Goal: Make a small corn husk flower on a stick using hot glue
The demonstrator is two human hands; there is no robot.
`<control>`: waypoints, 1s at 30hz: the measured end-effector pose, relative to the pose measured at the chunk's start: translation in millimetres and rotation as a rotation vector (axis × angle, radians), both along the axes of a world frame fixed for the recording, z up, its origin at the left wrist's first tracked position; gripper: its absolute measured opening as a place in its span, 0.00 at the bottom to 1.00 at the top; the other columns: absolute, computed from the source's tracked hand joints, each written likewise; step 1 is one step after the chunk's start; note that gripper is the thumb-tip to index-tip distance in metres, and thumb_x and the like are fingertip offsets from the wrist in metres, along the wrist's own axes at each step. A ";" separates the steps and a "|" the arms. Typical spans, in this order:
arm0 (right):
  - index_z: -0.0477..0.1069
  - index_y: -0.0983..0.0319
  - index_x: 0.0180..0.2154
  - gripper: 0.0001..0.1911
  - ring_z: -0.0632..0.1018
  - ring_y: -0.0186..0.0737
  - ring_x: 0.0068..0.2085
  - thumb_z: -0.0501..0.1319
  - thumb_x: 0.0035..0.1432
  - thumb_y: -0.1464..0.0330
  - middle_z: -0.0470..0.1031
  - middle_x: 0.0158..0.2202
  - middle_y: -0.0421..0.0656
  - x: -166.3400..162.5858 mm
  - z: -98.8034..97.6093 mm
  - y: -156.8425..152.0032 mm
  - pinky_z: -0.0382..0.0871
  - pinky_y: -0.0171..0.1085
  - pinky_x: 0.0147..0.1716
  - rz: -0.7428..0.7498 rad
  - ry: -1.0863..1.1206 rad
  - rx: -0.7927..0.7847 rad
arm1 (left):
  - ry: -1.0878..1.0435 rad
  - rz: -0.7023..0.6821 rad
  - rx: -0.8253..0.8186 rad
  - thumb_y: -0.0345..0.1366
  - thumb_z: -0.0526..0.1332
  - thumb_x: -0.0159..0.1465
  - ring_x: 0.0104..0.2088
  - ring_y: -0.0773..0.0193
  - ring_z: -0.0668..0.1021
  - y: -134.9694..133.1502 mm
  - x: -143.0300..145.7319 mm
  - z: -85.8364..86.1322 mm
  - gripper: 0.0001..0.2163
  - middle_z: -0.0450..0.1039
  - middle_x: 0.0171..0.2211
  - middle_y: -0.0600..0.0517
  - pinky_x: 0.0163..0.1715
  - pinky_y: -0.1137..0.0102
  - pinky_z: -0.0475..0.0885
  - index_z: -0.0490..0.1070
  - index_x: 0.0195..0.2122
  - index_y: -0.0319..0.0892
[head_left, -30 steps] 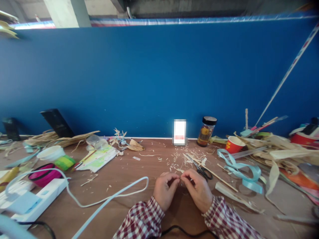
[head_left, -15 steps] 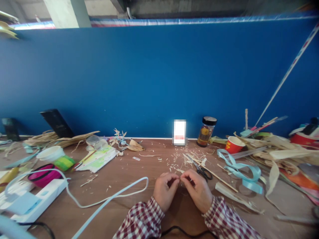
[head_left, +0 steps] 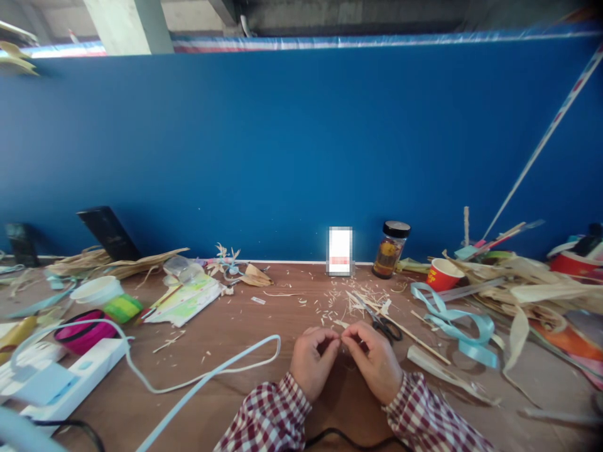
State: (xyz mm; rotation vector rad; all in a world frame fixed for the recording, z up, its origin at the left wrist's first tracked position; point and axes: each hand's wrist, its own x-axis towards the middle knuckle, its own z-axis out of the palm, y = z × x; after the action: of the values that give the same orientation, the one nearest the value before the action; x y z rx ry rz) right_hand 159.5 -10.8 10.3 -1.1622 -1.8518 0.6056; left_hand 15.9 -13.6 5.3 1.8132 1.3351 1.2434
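Observation:
My left hand (head_left: 311, 359) and my right hand (head_left: 374, 359) rest on the brown table (head_left: 245, 326) near its front edge, fingertips pinched together and meeting in the middle. Both pinch a tiny thing between them that is too small to make out. Black-handled scissors (head_left: 382, 322) lie just beyond my right hand among pale straw shavings (head_left: 348, 300). Both sleeves are red and white checked.
A pale blue cord (head_left: 207, 376) loops across the left front from a white power strip (head_left: 66, 383). A jar (head_left: 390, 248), red paper cup (head_left: 441, 274), blue ribbon (head_left: 459, 326) and dried husks (head_left: 527, 289) crowd the right. A blue wall stands behind.

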 end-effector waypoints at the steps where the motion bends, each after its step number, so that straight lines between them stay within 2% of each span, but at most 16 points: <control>1: 0.65 0.61 0.30 0.07 0.70 0.35 0.30 0.50 0.57 0.68 0.68 0.28 0.41 -0.1 -0.2 0.0 0.64 0.33 0.28 0.000 -0.001 0.000 | 0.005 -0.001 0.000 0.32 0.57 0.55 0.28 0.65 0.71 -0.1 0.0 0.1 0.05 0.72 0.25 0.52 0.30 0.71 0.64 0.73 0.27 0.42; 16: 0.65 0.61 0.29 0.06 0.70 0.35 0.29 0.52 0.56 0.68 0.68 0.28 0.41 -0.7 -3.0 0.5 0.64 0.32 0.27 -0.027 -0.029 0.007 | 0.000 0.015 -0.027 0.33 0.57 0.55 0.28 0.65 0.71 0.0 0.1 -1.8 0.05 0.72 0.25 0.53 0.30 0.72 0.64 0.72 0.27 0.41; 26: 0.66 0.61 0.30 0.05 0.70 0.35 0.28 0.53 0.55 0.69 0.69 0.28 0.41 -0.9 -1.0 0.9 0.64 0.32 0.27 -0.025 -0.040 0.014 | 0.012 0.013 0.004 0.33 0.57 0.55 0.28 0.65 0.70 0.6 0.4 -1.4 0.05 0.71 0.25 0.52 0.30 0.72 0.64 0.72 0.27 0.42; 30: 0.65 0.61 0.29 0.06 0.69 0.35 0.27 0.52 0.56 0.69 0.68 0.27 0.41 -0.7 -2.9 1.5 0.64 0.31 0.26 -0.032 -0.039 0.016 | -0.008 -0.011 0.035 0.31 0.56 0.56 0.28 0.67 0.70 0.3 -0.7 1.1 0.06 0.69 0.28 0.52 0.28 0.73 0.64 0.72 0.28 0.42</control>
State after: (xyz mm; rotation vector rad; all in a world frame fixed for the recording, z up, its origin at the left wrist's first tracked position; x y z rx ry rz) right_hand 158.8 -9.2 7.5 -1.1981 -1.8642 0.5526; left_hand 15.2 -13.3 6.3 1.8355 1.3047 1.2738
